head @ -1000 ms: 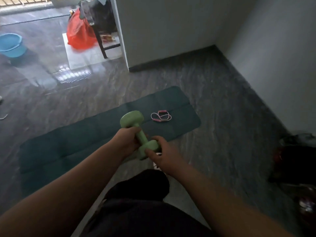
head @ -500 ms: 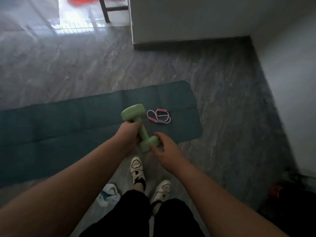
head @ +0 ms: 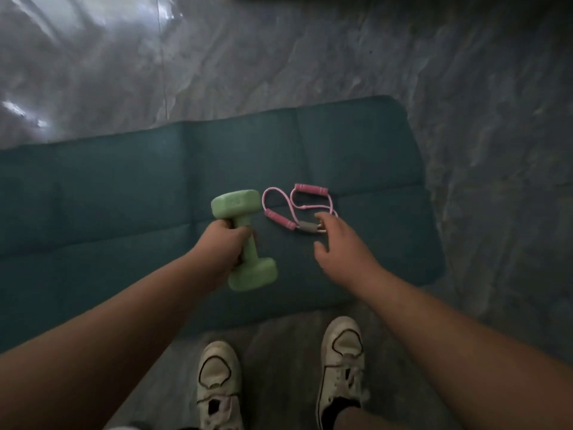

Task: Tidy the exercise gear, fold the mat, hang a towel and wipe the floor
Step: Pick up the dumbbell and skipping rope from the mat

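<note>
**Over the teal mat: dumbbell in one hand, the other spread above the pink band**

Over the near right end of the mat (head: 356,144), both bare arms reach forward from the bottom of the head view. The left hand (head: 221,243) has its fingers curled round the thin handle of a pale green dumbbell (head: 245,240) and grips it. The dumbbell is tilted, one blocky head up and away from the person, the other head lower and nearer, just past the wrist. Whether its lower head touches the mat cannot be told.

The right hand (head: 339,243) holds nothing. Its fingers are spread and loosely bent, the thumb out to the left, palm down. The fingertips are over the right part of a pink resistance band (head: 294,209), at its grey middle piece; whether they touch it cannot be told. The band lies flat on the mat in a loose figure of loops, with pink foam grips at the upper right and at the lower left. It sits just to the right of the dumbbell's upper head, apart from it.

The mat is dark teal, unfolded, with crease lines across it, and it lies on a grey marbled floor (head: 310,57) that shines at the upper left. Two white shoes (head: 342,367) stand on the floor at the mat's near edge, toes toward it.
</note>
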Available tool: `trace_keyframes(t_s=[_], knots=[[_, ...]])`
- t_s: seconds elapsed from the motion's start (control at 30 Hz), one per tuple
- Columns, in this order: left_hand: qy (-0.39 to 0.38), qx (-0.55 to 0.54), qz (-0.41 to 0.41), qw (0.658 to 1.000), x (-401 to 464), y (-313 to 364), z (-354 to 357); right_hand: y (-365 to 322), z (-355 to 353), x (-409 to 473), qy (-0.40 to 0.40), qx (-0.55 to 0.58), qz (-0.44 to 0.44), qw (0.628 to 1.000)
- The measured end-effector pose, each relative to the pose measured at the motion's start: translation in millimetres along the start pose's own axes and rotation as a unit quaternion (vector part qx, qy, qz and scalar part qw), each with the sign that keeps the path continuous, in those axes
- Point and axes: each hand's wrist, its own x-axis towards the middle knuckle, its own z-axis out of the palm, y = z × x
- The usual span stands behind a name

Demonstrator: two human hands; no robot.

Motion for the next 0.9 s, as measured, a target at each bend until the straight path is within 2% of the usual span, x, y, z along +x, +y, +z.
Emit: trace_keyframes(t_s=[0.1, 0.2, 0.33, 0.47, 0.6, 0.7, 0.8, 0.9], knots=[[-0.008, 0.021, 0.015, 1.0, 75, -35, 14, 47, 50, 62, -0.022, -0.053, -0.026, 0.998], [-0.015, 0.042, 0.024, 0.999, 128, -60, 23, 82, 81, 106, -0.032, -0.179, -0.094, 0.979], [-0.019, 0.063, 0.024, 0.998, 165, -79, 27, 104, 105, 147, -0.018, -0.292, -0.128, 0.948], [-0.022, 0.093, 0.03, 0.995, 171, -78, 23, 102, 113, 158, -0.018, -0.331, -0.123, 0.936], [-0.012, 0.091, 0.031, 0.995, 137, -60, 9, 73, 84, 133, -0.004, -0.27, -0.105, 0.957], [-0.004, 0.059, 0.005, 0.998, 72, -34, -10, 30, 35, 76, -0.006, -0.204, -0.072, 0.976], [0.005, 0.021, -0.023, 0.999, -17, 4, -33, -27, -32, -1, -0.01, -0.061, -0.031, 0.998], [0.006, -0.005, -0.04, 0.999, -128, 61, -56, -99, -116, -90, -0.007, 0.082, 0.011, 0.997]])
